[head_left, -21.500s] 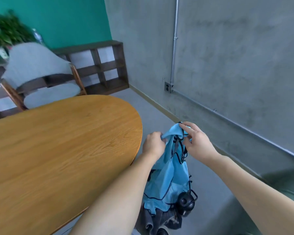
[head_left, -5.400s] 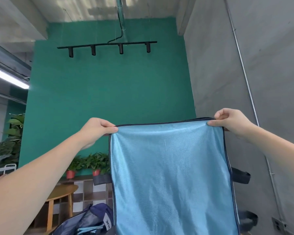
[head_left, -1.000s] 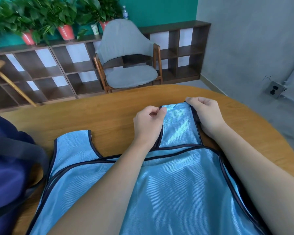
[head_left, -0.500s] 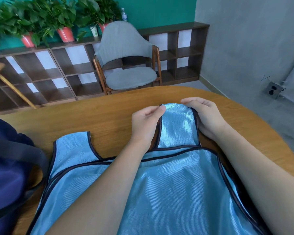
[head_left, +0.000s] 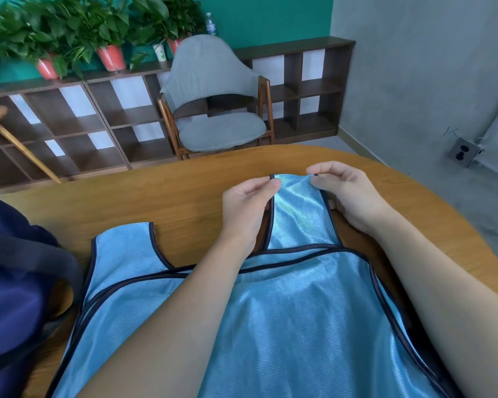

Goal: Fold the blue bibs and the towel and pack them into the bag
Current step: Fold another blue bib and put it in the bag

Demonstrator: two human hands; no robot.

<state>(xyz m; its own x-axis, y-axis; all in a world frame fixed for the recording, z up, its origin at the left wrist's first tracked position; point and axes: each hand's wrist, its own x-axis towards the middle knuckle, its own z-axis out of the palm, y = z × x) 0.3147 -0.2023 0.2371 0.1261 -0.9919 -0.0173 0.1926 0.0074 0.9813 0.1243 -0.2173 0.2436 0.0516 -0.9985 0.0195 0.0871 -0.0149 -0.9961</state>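
**Getting the strap flat before the fold**

Both hands have lifted off the strap a little since half a second ago, when they lay pressed along its sides. Now the left hand (head_left: 249, 208) pinches the strap's top left corner with thumb and finger. The right hand (head_left: 347, 193) pinches the top right corner the same way.

Head view: the shiny light blue bib with dark edging (head_left: 285, 311) lies spread flat on the round wooden table (head_left: 184, 196), close to the person at 6 o'clock. Its right shoulder strap (head_left: 298, 216) points to 12 o'clock, between the two hands. The other strap (head_left: 124, 245) lies at 9 o'clock. A dark blue cloth bag (head_left: 15, 282) sits at the table's left edge, touching the bib's side.

I think the step is smoothing the bib, so folding has hardly begun. Next, the strap likely needs pulling straight and laying flat. No towel shows.
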